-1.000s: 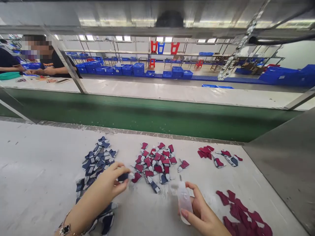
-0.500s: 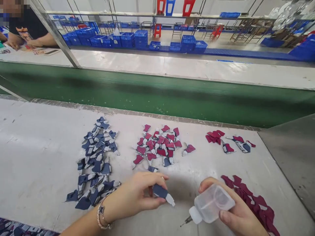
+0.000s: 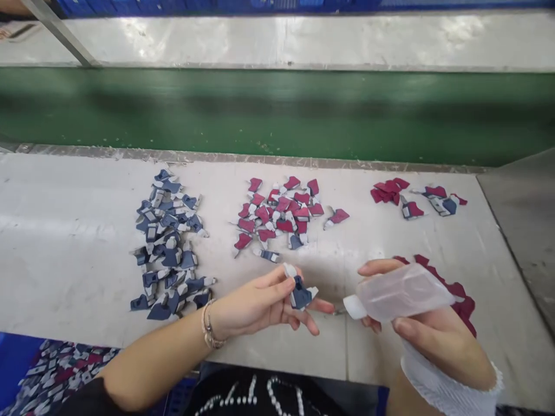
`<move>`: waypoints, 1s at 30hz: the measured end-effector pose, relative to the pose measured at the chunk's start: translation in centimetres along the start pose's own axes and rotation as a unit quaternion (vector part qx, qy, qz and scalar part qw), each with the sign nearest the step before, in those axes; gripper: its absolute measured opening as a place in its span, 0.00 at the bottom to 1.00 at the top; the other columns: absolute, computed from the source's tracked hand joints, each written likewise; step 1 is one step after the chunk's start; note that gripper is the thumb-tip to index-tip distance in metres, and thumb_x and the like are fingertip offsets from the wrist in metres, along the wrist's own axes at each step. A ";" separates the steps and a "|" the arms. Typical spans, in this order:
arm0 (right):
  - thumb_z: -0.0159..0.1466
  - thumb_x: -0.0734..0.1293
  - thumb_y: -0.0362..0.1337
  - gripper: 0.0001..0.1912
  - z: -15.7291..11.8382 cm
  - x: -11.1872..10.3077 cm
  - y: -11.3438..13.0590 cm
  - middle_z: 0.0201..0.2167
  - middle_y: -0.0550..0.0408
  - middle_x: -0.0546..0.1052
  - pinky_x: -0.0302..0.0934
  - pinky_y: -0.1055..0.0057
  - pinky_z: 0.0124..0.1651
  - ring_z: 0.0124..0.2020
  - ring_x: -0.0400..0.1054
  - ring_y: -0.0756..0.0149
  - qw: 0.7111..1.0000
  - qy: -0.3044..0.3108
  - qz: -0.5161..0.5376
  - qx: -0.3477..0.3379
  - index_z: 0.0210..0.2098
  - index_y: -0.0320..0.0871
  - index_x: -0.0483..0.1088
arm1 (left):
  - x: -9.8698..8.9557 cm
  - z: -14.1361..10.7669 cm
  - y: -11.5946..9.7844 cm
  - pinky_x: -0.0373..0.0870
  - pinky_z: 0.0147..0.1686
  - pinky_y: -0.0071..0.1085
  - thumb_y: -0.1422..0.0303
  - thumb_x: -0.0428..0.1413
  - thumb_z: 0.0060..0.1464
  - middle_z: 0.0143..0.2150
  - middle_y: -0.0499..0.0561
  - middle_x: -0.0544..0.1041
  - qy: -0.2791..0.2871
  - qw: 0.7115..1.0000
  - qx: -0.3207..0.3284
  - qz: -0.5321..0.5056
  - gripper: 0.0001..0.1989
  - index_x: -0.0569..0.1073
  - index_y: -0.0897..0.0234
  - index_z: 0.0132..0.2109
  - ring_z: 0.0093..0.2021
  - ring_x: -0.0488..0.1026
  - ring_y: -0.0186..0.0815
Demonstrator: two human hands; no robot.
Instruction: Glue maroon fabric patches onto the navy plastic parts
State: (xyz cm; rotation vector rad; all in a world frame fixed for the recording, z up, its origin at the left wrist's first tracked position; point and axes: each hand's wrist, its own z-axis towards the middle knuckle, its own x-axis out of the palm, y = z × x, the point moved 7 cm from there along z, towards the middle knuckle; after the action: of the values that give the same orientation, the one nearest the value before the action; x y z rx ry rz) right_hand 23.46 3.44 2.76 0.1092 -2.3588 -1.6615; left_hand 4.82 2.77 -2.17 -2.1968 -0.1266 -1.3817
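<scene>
My left hand (image 3: 264,303) pinches a small navy and light grey piece (image 3: 301,293) between thumb and index finger, the other fingers spread below it. In my right hand (image 3: 433,323) is a translucent squeeze bottle (image 3: 403,292), lying nearly level with its white cap toward the left hand. The bottle's thin tip is blurred near the left fingertips; contact is unclear. Navy and grey pieces (image 3: 169,254) form a long pile on the left. A pile of maroon and grey pieces (image 3: 284,205) sits beyond the hands. Flat maroon pieces (image 3: 466,306) lie partly behind the right hand.
At the back right are a small maroon stack (image 3: 388,190) and a few assembled pieces (image 3: 444,205). A green panel (image 3: 277,115) runs along the table's far side, with a metal panel (image 3: 524,214) on the right. Mixed pieces (image 3: 65,370) fill a blue container at lower left.
The view has tipped downward. The piece in my left hand has turned, and the left fingers have spread. My right hand has rotated the bottle to a flatter angle.
</scene>
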 end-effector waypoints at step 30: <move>0.61 0.74 0.45 0.11 0.6 6.2 4.2 0.23 0.62 0.75 0.66 0.71 0.21 0.20 0.71 0.67 0.955 -0.034 -0.279 -0.091 0.36 0.49 0.70 | 0.4 -0.6 -0.4 0.65 0.28 0.22 0.68 0.72 0.45 0.31 0.42 0.73 -0.049 0.984 0.004 0.172 0.26 0.62 0.62 0.40 0.29 0.72 0.27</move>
State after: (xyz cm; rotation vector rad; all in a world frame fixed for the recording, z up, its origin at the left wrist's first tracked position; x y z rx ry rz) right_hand 17.70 4.18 7.52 0.7556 -2.3429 -2.1448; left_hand 4.37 2.69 -1.45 -2.1549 0.2040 -1.0804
